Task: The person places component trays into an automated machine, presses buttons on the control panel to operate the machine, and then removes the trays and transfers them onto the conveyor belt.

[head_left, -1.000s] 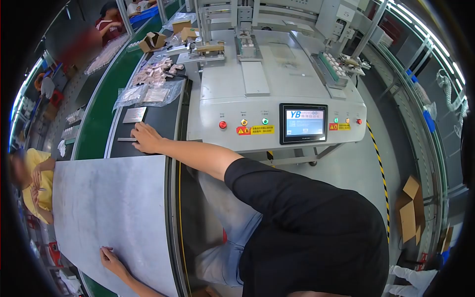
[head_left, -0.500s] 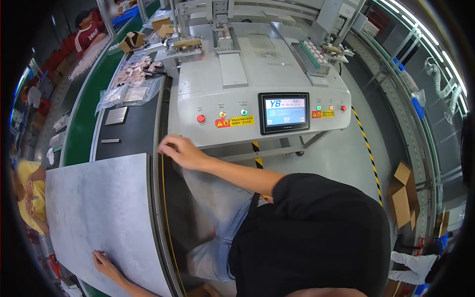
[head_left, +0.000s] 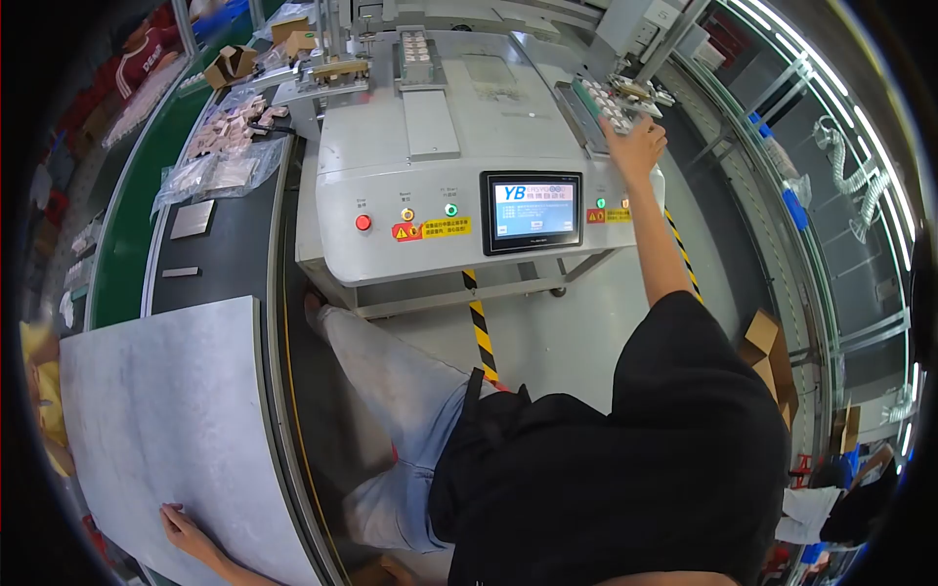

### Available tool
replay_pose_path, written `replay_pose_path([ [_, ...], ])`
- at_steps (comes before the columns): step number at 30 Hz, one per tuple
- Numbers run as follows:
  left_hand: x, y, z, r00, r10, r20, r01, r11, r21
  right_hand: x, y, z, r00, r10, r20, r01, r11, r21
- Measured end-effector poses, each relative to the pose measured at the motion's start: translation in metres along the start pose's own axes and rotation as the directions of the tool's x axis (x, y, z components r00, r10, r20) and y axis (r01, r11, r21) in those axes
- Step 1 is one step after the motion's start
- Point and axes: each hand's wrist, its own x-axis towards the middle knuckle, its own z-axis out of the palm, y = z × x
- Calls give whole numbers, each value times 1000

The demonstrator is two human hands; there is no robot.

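Note:
On the right of the machine top, my right hand [head_left: 637, 146] is at the near end of a green-edged holder of white blocks [head_left: 598, 101]. Its thumb and fingers are apart around that end; whether they touch it cannot be told. My left hand [head_left: 186, 535] rests low on the large grey board [head_left: 161, 410], its fingers drawn together; anything between them is too small to name. Beyond the board, a flat metal plate [head_left: 192, 220] and a small metal bar [head_left: 181, 272] lie on the dark surface.
The machine's touchscreen [head_left: 532, 212] and its red button [head_left: 363, 223] face me. Another holder of blocks [head_left: 415, 59] stands at the machine's back. Plastic bags [head_left: 220, 174] and a pile of pinkish parts [head_left: 230, 127] lie at left. Co-workers [head_left: 145, 59] are beyond the green conveyor [head_left: 127, 254].
My right hand has left the small metal bar and swung right, across the machine, to the block holder. My left hand has stayed on the board. The view has turned right.

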Motion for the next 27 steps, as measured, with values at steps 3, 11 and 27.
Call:
replay_pose_path([
  [3,0,-1,0,1000,-12,9,12,1000,-13,24,16,32,886,194,422,-101,967,-234],
  [11,-3,-1,-1,1000,-30,10,30,998,-54,30,17,71,802,274,530,-69,925,-374],
  [27,-9,27,4,1000,-30,9,31,998,-61,42,7,22,653,91,752,-358,912,201],
])
